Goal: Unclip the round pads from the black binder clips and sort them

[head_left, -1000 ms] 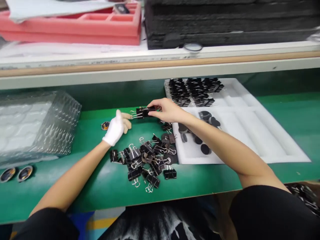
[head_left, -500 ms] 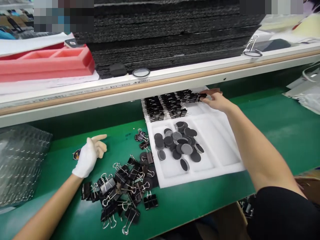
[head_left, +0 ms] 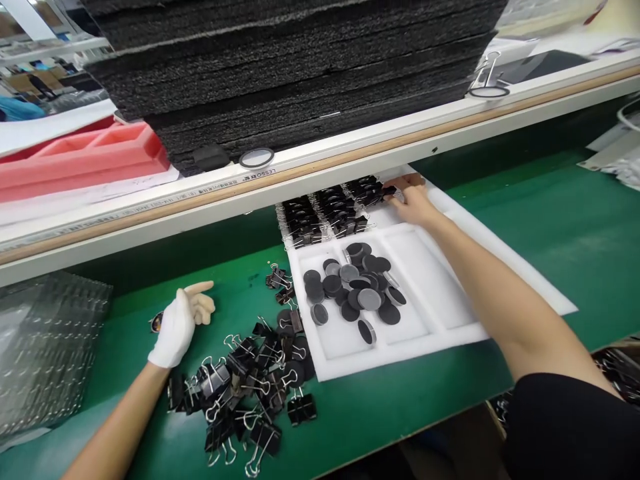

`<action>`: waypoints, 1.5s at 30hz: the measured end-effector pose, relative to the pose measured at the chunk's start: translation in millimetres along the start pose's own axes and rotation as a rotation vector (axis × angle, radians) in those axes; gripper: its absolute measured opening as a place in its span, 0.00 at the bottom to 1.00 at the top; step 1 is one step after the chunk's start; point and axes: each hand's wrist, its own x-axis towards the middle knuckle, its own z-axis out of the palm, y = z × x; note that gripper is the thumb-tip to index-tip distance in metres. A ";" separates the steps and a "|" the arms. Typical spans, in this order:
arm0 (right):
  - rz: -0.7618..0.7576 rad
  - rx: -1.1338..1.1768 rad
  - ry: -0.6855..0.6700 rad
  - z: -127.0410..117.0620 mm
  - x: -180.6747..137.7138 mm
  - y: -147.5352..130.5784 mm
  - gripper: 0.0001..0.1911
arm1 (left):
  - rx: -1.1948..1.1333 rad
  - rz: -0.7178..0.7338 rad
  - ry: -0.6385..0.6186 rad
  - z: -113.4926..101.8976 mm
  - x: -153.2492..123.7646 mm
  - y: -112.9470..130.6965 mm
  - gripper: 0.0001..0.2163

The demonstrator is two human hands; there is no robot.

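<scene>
My right hand (head_left: pixel 411 199) reaches under the shelf rail to the far end of a white foam tray (head_left: pixel 440 333). Its fingers are closed on a black binder clip (head_left: pixel 389 192), at the end of the rows of binder clips (head_left: pixel 337 207) in the tray. In the tray's near compartment lies a loose heap of round grey-black discs (head_left: pixel 360 293). My left hand (head_left: pixel 183 323), in a white glove with bare-looking fingertips, rests over the table with its index finger stretched out and the others loosely bent, holding nothing. A small round item (head_left: pixel 157 322) is partly hidden behind it. Loose binder clips (head_left: pixel 250 373) are piled between left hand and tray.
A white rail (head_left: pixel 200 200) with a wooden strip crosses above the green table (head_left: pixel 400 393). Ringed lenses (head_left: pixel 257 157) sit on the ledge before stacked black foam (head_left: pixel 300 73). Pink foam (head_left: pixel 105 157) lies left of it. Clear plastic trays (head_left: pixel 50 353) are stacked at left.
The view has shifted a little. My right hand has moved the binder clip closer in against the end of the clip rows. My left hand keeps nearly the same pose.
</scene>
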 end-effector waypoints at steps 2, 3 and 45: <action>0.030 0.003 0.082 3.7 1.0 5.7 0.26 | -0.004 0.004 -0.009 -0.2 -0.8 0.2 0.50; 0.057 0.011 0.108 5.6 1.7 8.1 0.26 | -0.004 0.006 -0.011 -0.2 -1.3 0.4 0.49; 0.105 -0.064 0.208 -31.9 -36.3 -71.2 0.31 | 1.150 -0.011 0.262 -94.6 -86.8 -12.3 0.47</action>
